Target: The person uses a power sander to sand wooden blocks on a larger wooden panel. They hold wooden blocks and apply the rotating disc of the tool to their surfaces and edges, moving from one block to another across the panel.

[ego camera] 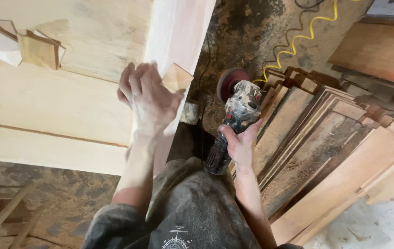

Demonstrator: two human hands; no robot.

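My left hand (147,97) rests on the edge of a pale wooden bench top (45,106), fingers closed around a small faceted wooden block (177,77) at the bench's right edge. My right hand (239,144) grips the dark body of an angle grinder (234,117), held off the bench over the floor. The grinder's reddish sanding disc (230,81) points away from me, a short gap to the right of the block. A long pale plank (178,27) runs along the bench edge beyond the block.
Several more small faceted wooden blocks (19,45) lie at the bench's far left. A stack of rough boards (326,138) leans on the right. A yellow coiled cable (298,34) trails over the dirty floor. Wooden slats (3,216) lie lower left.
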